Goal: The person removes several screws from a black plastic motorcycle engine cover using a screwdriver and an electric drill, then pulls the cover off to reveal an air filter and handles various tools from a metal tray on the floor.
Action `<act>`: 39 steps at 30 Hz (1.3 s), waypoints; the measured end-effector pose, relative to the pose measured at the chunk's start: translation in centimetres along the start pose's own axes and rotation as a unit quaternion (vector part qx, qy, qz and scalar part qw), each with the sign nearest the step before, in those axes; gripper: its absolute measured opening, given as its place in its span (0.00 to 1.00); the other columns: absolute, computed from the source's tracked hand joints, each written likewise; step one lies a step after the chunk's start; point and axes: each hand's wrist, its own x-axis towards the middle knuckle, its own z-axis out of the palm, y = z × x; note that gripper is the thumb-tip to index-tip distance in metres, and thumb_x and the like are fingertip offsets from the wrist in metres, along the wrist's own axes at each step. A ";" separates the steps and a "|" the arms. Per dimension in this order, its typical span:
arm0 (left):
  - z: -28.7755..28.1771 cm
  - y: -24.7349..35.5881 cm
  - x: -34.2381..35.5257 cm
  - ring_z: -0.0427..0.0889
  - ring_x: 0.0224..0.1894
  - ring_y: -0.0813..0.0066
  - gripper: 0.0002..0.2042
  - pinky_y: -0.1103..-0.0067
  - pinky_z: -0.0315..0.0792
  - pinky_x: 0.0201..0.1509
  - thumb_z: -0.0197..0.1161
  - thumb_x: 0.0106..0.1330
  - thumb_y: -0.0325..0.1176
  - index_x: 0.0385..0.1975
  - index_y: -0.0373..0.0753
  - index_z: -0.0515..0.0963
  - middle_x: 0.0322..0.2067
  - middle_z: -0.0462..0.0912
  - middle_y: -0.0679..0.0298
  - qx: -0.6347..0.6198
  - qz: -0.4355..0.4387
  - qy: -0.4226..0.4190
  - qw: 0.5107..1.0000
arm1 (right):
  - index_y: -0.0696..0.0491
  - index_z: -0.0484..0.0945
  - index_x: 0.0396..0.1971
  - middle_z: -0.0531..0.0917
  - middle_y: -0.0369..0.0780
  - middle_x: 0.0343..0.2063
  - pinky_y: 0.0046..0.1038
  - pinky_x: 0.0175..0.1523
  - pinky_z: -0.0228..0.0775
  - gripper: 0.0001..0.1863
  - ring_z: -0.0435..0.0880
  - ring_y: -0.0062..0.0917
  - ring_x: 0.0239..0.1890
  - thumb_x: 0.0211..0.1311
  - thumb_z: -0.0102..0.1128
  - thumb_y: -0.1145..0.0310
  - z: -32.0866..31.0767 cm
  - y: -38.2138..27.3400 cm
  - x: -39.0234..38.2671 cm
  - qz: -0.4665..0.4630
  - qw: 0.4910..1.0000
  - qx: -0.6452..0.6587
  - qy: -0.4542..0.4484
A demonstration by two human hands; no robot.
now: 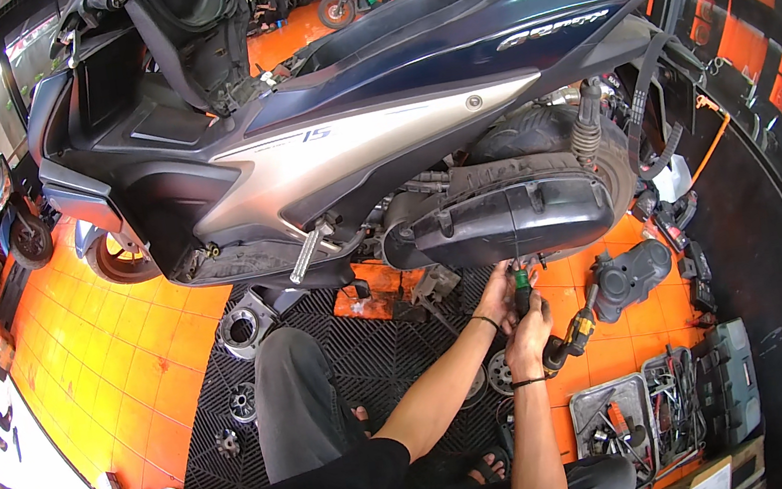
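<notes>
- A dark blue and silver motor scooter (359,97) fills the upper half of the view, raised above the floor, its glossy tail panel running to the right.
- An orange tiled floor (112,337) spreads beneath it, with a black ribbed plastic mat (366,349) laid under the engine.
- A long black plastic air-filter housing (508,217) hangs along the scooter's lower side, just ahead of the black rear tyre (536,132) and a coiled grey shock absorber (585,124).
- The person sits on the mat in dark trousers, one bent grey-clad knee (292,391) toward the scooter.
- A black moulded engine cover (628,275) lies on the tiles right of the hands.
- Two open metal tool trays (639,415) holding mixed hand tools sit at lower right, beside a grey plastic case (729,376).
- A round silver drum-shaped part (244,329) rests at the mat's left edge, with smaller round metal parts (239,409) near it.
- A yellow and black power tool (572,337) lies just right of the right hand.
- The left hand (495,298) reaches up under the housing, its grip closed around the upper shaft of a green-handled screwdriver (520,281).
- The right hand (528,330) has its grip clamped on the screwdriver's handle from below; the tool stands upright, its tip at the underside of the housing.
</notes>
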 end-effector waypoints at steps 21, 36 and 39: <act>-0.5 -1.3 1.7 0.84 0.42 0.66 0.05 0.67 0.79 0.61 0.65 0.66 0.27 0.33 0.33 0.77 0.37 0.83 0.58 -0.135 0.088 0.043 0.986 | 0.64 0.68 0.55 0.75 0.47 0.50 0.35 0.60 0.67 0.24 0.73 0.33 0.54 0.74 0.52 0.57 -1.2 0.3 -0.2 0.007 0.998 -0.011 0.066; -0.5 -1.4 2.3 0.84 0.42 0.63 0.10 0.66 0.82 0.56 0.64 0.67 0.32 0.29 0.33 0.75 0.32 0.82 0.57 -0.174 0.033 -0.053 0.983 | 0.65 0.73 0.47 0.81 0.47 0.25 0.41 0.41 0.72 0.17 0.81 0.43 0.30 0.73 0.53 0.64 0.4 -2.1 -1.7 -0.429 0.814 -0.386 0.066; -0.2 -1.4 2.6 0.84 0.41 0.64 0.10 0.67 0.83 0.55 0.65 0.67 0.34 0.31 0.32 0.76 0.31 0.83 0.58 -0.179 0.026 -0.008 0.983 | 0.64 0.74 0.47 0.81 0.52 0.33 0.41 0.45 0.72 0.16 0.83 0.42 0.38 0.70 0.56 0.66 0.4 -2.4 -1.8 -0.144 0.934 -0.327 0.002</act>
